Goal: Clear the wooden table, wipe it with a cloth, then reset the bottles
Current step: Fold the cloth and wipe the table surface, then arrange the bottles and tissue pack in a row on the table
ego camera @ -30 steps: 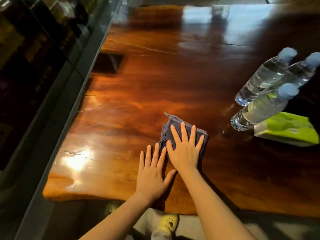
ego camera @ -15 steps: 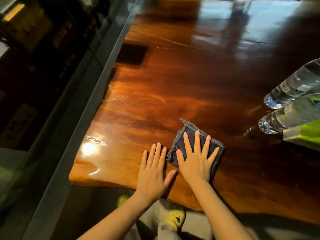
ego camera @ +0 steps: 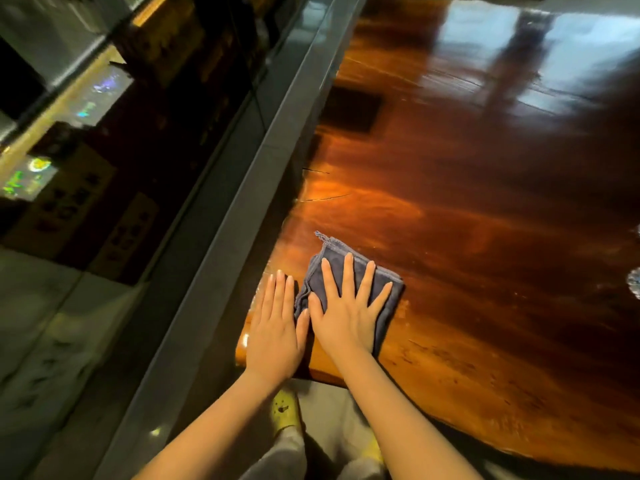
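A glossy reddish-brown wooden table (ego camera: 485, 209) fills the right of the head view. A folded grey-blue cloth (ego camera: 388, 292) lies flat near the table's front left corner. My right hand (ego camera: 346, 306) presses palm-down on the cloth with its fingers spread. My left hand (ego camera: 277, 323) rests flat on the bare wood just left of the cloth, fingers together, its thumb against the cloth's edge. Only the clear bases of two water bottles (ego camera: 635, 284) show at the right edge.
A grey metal window frame (ego camera: 242, 216) runs diagonally along the table's left side, with dark glass beyond it. The table's front edge (ego camera: 325, 375) sits just under my wrists. Below it are yellow shoes (ego camera: 284, 410) on the floor.
Both hands and the cloth have slid left toward the table's front left corner. The view has swung left, so the bottles and the green pack have almost left the picture.
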`<action>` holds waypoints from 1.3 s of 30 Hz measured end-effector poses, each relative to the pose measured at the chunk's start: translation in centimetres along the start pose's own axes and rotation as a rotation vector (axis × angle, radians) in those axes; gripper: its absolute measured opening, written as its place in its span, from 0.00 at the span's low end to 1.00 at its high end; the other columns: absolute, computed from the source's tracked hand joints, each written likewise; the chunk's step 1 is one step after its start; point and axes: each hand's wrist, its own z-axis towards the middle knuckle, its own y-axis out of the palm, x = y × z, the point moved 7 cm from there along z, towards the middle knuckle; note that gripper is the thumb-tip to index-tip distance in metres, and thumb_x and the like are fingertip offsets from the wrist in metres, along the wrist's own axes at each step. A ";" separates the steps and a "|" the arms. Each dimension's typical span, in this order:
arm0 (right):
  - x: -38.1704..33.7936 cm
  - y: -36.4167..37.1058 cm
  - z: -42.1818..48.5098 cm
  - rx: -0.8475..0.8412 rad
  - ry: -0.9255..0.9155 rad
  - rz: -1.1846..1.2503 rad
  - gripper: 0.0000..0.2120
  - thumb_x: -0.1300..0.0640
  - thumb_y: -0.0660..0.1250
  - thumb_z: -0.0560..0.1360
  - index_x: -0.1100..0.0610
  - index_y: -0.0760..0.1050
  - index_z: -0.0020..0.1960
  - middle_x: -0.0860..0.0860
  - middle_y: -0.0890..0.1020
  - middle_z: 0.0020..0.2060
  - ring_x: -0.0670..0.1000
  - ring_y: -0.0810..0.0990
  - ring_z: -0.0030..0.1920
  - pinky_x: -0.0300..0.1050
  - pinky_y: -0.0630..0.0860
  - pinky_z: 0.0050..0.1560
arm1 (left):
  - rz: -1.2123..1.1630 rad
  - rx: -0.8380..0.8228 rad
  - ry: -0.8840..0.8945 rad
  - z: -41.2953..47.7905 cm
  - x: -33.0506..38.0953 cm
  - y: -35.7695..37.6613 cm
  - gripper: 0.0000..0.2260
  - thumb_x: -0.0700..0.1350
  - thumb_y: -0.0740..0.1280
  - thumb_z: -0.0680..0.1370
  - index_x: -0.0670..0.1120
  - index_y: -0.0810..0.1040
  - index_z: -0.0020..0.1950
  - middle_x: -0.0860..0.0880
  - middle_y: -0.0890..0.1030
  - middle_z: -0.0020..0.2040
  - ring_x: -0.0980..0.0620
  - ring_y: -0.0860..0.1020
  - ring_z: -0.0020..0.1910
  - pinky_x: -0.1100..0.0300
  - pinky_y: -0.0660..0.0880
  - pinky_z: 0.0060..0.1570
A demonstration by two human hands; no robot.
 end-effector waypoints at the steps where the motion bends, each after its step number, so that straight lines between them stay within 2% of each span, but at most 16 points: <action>1: -0.9 0.1 0.3 -0.003 -0.004 -0.004 0.31 0.36 0.41 0.76 0.42 0.40 0.77 0.52 0.46 0.79 0.64 0.39 0.77 0.73 0.37 0.70 | -0.011 -0.001 0.000 0.1 -0.7 -0.2 0.28 0.56 0.44 0.80 0.43 0.52 0.76 0.45 0.51 0.77 0.49 0.45 0.76 0.55 0.43 0.75; 4: -2.1 0.1 0.4 -0.003 0.000 -0.005 0.31 0.36 0.44 0.77 0.43 0.42 0.77 0.52 0.47 0.78 0.64 0.41 0.77 0.72 0.36 0.70 | -0.048 -0.003 0.003 0.2 -1.7 -0.4 0.27 0.56 0.44 0.80 0.45 0.48 0.76 0.48 0.45 0.76 0.51 0.42 0.76 0.57 0.40 0.74; 7: -2.0 -0.2 0.3 -0.023 0.004 0.001 0.31 0.36 0.47 0.77 0.43 0.44 0.77 0.52 0.47 0.78 0.64 0.42 0.77 0.72 0.36 0.70 | -0.086 -0.009 0.032 0.3 -1.7 -0.6 0.27 0.55 0.47 0.80 0.45 0.50 0.76 0.49 0.47 0.76 0.51 0.44 0.76 0.55 0.41 0.73; 11: -2.1 -0.6 0.2 -0.076 -0.002 0.004 0.31 0.36 0.45 0.77 0.42 0.40 0.76 0.50 0.43 0.78 0.63 0.38 0.77 0.71 0.35 0.70 | -0.094 -0.042 0.088 0.7 -2.1 -0.7 0.27 0.56 0.48 0.80 0.44 0.54 0.76 0.48 0.51 0.76 0.50 0.48 0.76 0.54 0.45 0.73; 13: -1.9 -1.1 0.0 -0.087 -0.016 0.037 0.30 0.37 0.46 0.78 0.43 0.42 0.77 0.50 0.44 0.78 0.62 0.38 0.77 0.69 0.35 0.71 | -0.076 -0.070 0.119 0.8 -2.2 -0.9 0.30 0.60 0.42 0.79 0.44 0.55 0.76 0.47 0.53 0.76 0.50 0.49 0.76 0.55 0.46 0.73; 16: -0.7 -1.6 -1.4 -0.120 -0.041 0.073 0.30 0.38 0.46 0.79 0.44 0.40 0.77 0.49 0.42 0.78 0.56 0.37 0.77 0.63 0.33 0.73 | -0.068 -0.109 0.157 0.9 -2.4 -0.6 0.39 0.66 0.31 0.74 0.43 0.50 0.76 0.46 0.52 0.77 0.51 0.46 0.75 0.56 0.46 0.73; 18: 1.4 -2.1 -2.9 -0.136 -0.008 0.116 0.31 0.38 0.45 0.79 0.45 0.39 0.77 0.49 0.41 0.78 0.55 0.36 0.77 0.59 0.33 0.74 | -0.090 -0.130 0.154 1.1 -2.5 -0.5 0.42 0.69 0.30 0.72 0.42 0.49 0.76 0.45 0.52 0.77 0.50 0.46 0.75 0.54 0.48 0.74; 21: 7.6 -3.4 -5.1 -0.126 0.146 0.217 0.31 0.37 0.46 0.79 0.45 0.39 0.77 0.49 0.41 0.78 0.53 0.37 0.78 0.54 0.34 0.75 | -0.088 -0.164 0.135 1.3 -2.4 -0.6 0.49 0.72 0.29 0.68 0.39 0.52 0.75 0.42 0.54 0.77 0.48 0.49 0.76 0.49 0.53 0.75; 24: 16.1 -6.0 -6.9 -0.035 0.315 0.349 0.33 0.37 0.48 0.79 0.47 0.41 0.78 0.48 0.42 0.78 0.50 0.38 0.78 0.48 0.34 0.74 | -0.090 -0.169 0.129 1.9 -0.7 -1.6 0.51 0.74 0.33 0.68 0.37 0.60 0.74 0.37 0.61 0.75 0.40 0.58 0.75 0.40 0.58 0.71; 26: 22.2 -8.2 -7.6 0.033 0.413 0.449 0.34 0.37 0.50 0.78 0.50 0.42 0.78 0.48 0.43 0.78 0.49 0.39 0.78 0.47 0.37 0.75 | -0.030 -0.147 0.181 2.8 2.4 -2.4 0.49 0.73 0.35 0.70 0.36 0.65 0.71 0.35 0.65 0.72 0.35 0.64 0.72 0.35 0.61 0.67; 31: 35.2 -12.9 -7.3 0.184 0.624 0.591 0.38 0.41 0.58 0.77 0.57 0.44 0.78 0.54 0.49 0.79 0.54 0.47 0.78 0.51 0.50 0.78 | 0.024 -0.092 0.303 5.9 14.7 -2.2 0.48 0.73 0.30 0.68 0.45 0.59 0.75 0.42 0.57 0.76 0.42 0.53 0.76 0.38 0.50 0.72; 35: 42.2 -15.9 -6.1 0.339 0.680 0.653 0.42 0.46 0.67 0.74 0.62 0.48 0.77 0.59 0.57 0.77 0.57 0.57 0.76 0.52 0.58 0.75 | 0.063 -0.098 0.453 9.8 27.0 0.1 0.43 0.73 0.30 0.68 0.53 0.49 0.77 0.51 0.48 0.78 0.47 0.42 0.76 0.40 0.41 0.73; 37: 44.9 -17.2 -5.2 0.406 0.696 0.695 0.45 0.47 0.71 0.72 0.62 0.49 0.76 0.60 0.60 0.75 0.59 0.61 0.74 0.52 0.62 0.71 | 0.059 -0.108 0.506 12.1 33.2 1.3 0.40 0.73 0.37 0.70 0.54 0.46 0.77 0.52 0.47 0.79 0.48 0.41 0.77 0.40 0.40 0.73; 39: 46.8 -17.9 -4.1 0.450 0.694 0.760 0.48 0.49 0.74 0.69 0.62 0.48 0.77 0.60 0.59 0.75 0.60 0.62 0.74 0.52 0.64 0.70 | 0.008 -0.122 0.545 14.2 39.4 2.2 0.37 0.69 0.50 0.73 0.54 0.44 0.77 0.52 0.47 0.79 0.48 0.43 0.78 0.39 0.39 0.72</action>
